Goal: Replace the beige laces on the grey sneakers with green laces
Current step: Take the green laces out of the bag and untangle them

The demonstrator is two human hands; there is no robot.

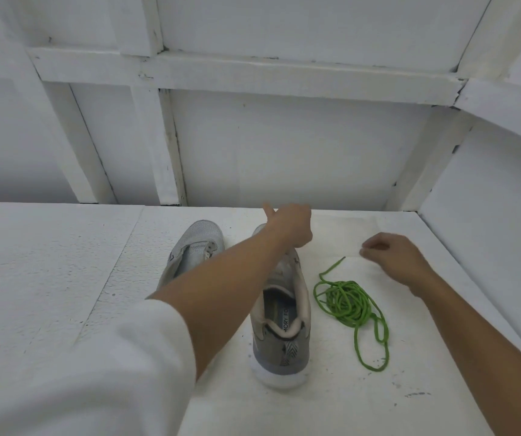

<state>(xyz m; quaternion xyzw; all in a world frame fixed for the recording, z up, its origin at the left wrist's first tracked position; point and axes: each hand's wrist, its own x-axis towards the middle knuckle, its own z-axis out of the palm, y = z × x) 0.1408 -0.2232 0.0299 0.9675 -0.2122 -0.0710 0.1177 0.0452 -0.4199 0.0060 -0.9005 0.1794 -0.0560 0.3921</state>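
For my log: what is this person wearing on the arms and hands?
A white sleeve covers the left arm down to about the elbow; the right forearm shows no sleeve. The left hand and right hand are bare: no gloves, rings or watch visible.

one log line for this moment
left hand grips right sneaker front | right hand rests open by piled green laces | lacing not started

White foam-board tabletop (48, 262), white panelled wall (284, 146) with crossing battens (246, 75)
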